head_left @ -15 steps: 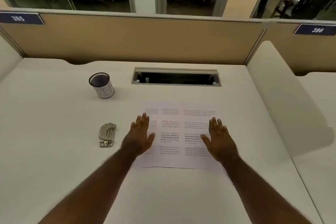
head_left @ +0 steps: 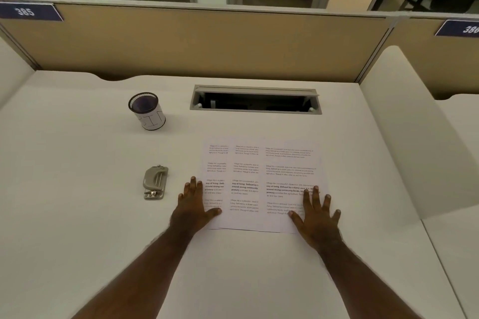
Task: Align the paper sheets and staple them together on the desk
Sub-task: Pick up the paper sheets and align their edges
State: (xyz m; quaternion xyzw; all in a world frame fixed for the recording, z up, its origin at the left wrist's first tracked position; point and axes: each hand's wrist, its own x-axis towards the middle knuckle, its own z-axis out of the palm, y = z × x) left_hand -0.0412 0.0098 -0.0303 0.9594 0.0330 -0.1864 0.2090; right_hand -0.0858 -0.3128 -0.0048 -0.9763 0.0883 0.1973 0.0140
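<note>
Three printed paper sheets [head_left: 259,184] lie overlapped and fanned sideways on the white desk [head_left: 77,215], their left edges stepped. My left hand [head_left: 193,207] rests flat on the lower left edge of the sheets, fingers spread. My right hand [head_left: 317,217] presses flat on the lower right corner of the top sheet. A small grey metal stapler [head_left: 155,182] sits on the desk to the left of my left hand, untouched.
A black mesh pen cup [head_left: 147,110] with a white label stands at the back left. An open cable slot [head_left: 255,100] is set in the desk behind the sheets. A tan partition [head_left: 207,44] closes the back; a white divider [head_left: 404,132] rises on the right.
Both hands have slid toward me, from the middle of the sheets to their lower corners. The view has shifted slightly; sheets and stapler stay in place.
</note>
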